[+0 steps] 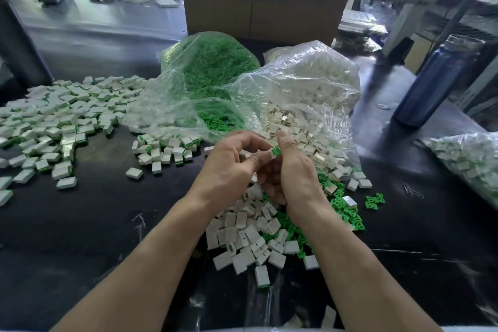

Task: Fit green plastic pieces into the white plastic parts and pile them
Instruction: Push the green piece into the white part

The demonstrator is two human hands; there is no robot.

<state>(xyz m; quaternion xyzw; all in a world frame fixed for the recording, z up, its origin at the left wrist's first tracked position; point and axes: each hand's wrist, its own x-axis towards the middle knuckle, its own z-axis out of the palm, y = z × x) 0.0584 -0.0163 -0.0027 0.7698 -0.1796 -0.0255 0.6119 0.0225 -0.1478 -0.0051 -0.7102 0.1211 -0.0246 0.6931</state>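
**Both hands pinch one green-and-white part above the loose stock**

The left hand (231,167) and the right hand (289,170) meet over the black table (80,237), fingers curled, pinching between them a small white part (270,154) with a green piece (275,152) at its end. How far the green piece sits in cannot be told; fingertips cover most of the part. The right hand's lower fingers are curled under the palm, and whether they hold anything else is hidden.

Under the wrists lies a heap of loose white parts (242,234) mixed with loose green pieces (347,213); the forearms cover part of it. To the left spreads a wide pile of assembled parts (62,121), white with green edges, cut off by the frame's left side.

Behind the hands, a clear bag of green pieces (213,67) and a clear bag of white parts (310,81) lie open toward the person, contents spilling out. The crinkled plastic blurs what is inside. Another clear bag (469,159) at the right edge is cut off.

No writing is readable anywhere. A cardboard box (258,11) stands behind the bags, a blue bottle (436,81) to the right, and paper clips (412,191) lie near the bag at the right edge. The background is blurred.
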